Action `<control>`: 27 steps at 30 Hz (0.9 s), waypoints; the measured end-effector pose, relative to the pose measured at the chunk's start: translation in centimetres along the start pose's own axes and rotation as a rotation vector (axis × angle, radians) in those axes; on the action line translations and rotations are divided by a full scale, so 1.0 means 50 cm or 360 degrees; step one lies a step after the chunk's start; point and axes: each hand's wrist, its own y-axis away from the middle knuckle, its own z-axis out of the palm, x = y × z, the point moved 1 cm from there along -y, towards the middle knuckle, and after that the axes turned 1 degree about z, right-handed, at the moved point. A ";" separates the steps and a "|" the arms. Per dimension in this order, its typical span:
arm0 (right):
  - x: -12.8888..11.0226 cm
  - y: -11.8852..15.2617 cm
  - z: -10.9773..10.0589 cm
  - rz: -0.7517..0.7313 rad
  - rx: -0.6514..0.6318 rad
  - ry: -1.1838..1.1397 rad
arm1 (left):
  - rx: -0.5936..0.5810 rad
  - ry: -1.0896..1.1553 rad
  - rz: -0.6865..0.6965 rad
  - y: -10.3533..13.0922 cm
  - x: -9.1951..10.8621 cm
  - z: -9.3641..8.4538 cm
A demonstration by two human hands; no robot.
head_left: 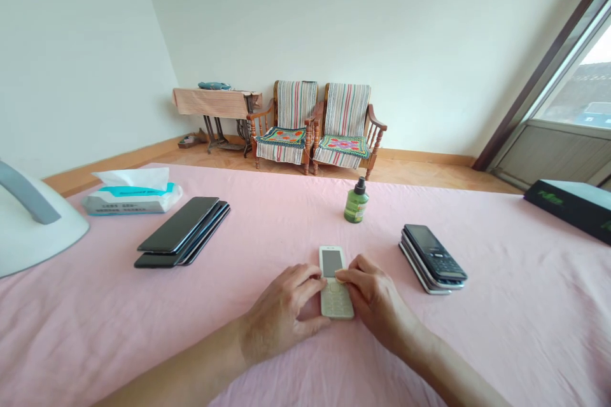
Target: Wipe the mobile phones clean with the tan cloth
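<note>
A white keypad phone (338,302) lies face up on the pink cloth in front of me, its small grey screen at the far end. My left hand (286,305) steadies it, fingertips on the left edge and thumb at the near left corner. From the other side, my right hand (375,289) is closed, with thumb and forefinger pinched over the phone's middle, just below the screen. Something small and pale may be in that pinch; I cannot make it out. To the right sits a stack of keypad phones (434,254); to the left is a stack of dark smartphones (181,229).
Beyond the phone stands a green spray bottle (356,203). A tissue pack (131,197) and a white rounded object with a grey handle (38,222) are on the left. A black box (568,206) lies far right. Two wooden armchairs (317,127) stand past the pink cloth (267,216).
</note>
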 end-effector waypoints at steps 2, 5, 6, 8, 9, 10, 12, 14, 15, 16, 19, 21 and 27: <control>0.004 -0.012 -0.002 0.0008 0.0005 0.0077 | -0.0011 0.0033 -0.0008 -0.002 0.001 -0.002; 0.014 -0.044 -0.004 0.0001 0.0029 0.0229 | -0.0027 0.0087 -0.0025 -0.005 0.004 -0.006; 0.015 -0.056 -0.002 -0.0006 0.0035 0.0265 | -0.0032 0.0104 -0.0029 -0.006 0.005 -0.007; 0.011 -0.077 0.004 -0.0026 0.0042 0.0307 | -0.0035 0.0133 -0.0036 -0.008 0.006 -0.009; 0.007 -0.085 0.008 -0.0040 0.0043 0.0317 | -0.0035 0.0142 -0.0044 -0.008 0.006 -0.009; 0.002 -0.092 0.013 -0.0058 0.0039 0.0327 | -0.0035 0.0146 -0.0058 -0.009 0.005 -0.009; -0.005 -0.101 0.021 -0.0094 0.0024 0.0339 | -0.0029 0.0137 -0.0095 -0.009 0.004 -0.007; -0.008 -0.103 0.023 -0.0117 0.0012 0.0341 | -0.0036 0.0124 -0.0120 -0.009 0.002 -0.006; -0.006 -0.103 0.021 -0.0115 0.0009 0.0341 | -0.0041 0.0125 -0.0122 -0.009 0.002 -0.005; -0.004 -0.102 0.018 -0.0099 0.0012 0.0341 | -0.0043 0.0130 -0.0118 -0.009 0.002 -0.005; 0.001 -0.101 0.010 -0.0043 0.0018 0.0346 | -0.0036 0.0147 -0.0107 -0.009 0.001 -0.004; 0.000 -0.103 0.013 -0.0059 0.0015 0.0352 | -0.0024 0.0142 -0.0112 -0.010 0.000 -0.003; -0.011 -0.110 0.022 -0.0102 0.0021 0.0356 | -0.0012 0.0128 -0.0102 -0.009 -0.003 0.002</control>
